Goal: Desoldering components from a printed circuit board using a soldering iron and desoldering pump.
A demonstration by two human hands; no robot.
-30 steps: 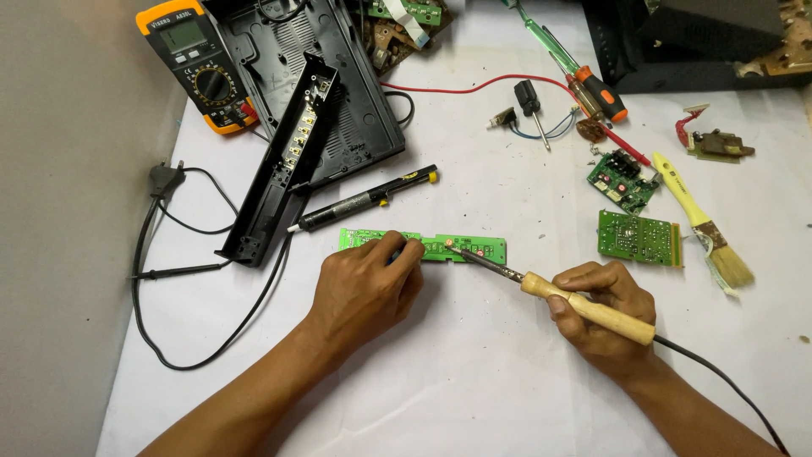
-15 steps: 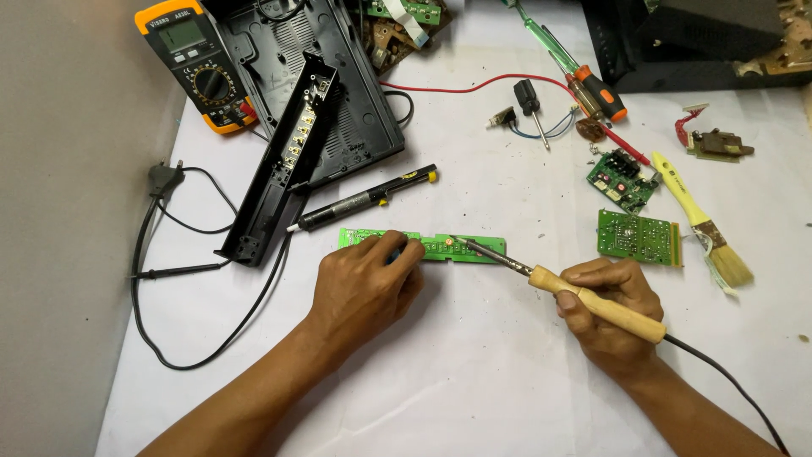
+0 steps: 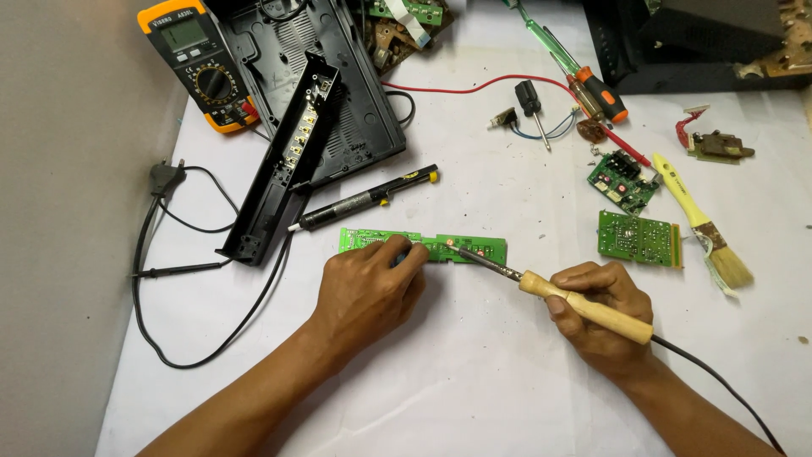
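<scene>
Right hand (image 3: 602,311) is closed round the wooden handle of a soldering iron (image 3: 550,292), tip resting on the long green circuit board (image 3: 474,249). Left hand (image 3: 372,283) presses flat on the board's middle, fingers curled, holding nothing. The board lies just ahead of both hands on the white table (image 3: 474,389). Judged light, stiff, thin and brittle; best held by its bare edges. Beyond the left hand lies a desoldering pump (image 3: 364,199).

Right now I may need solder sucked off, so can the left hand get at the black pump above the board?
Probably yes: the left hand rests on the board, and the pump lies just beyond, nothing between.
</scene>
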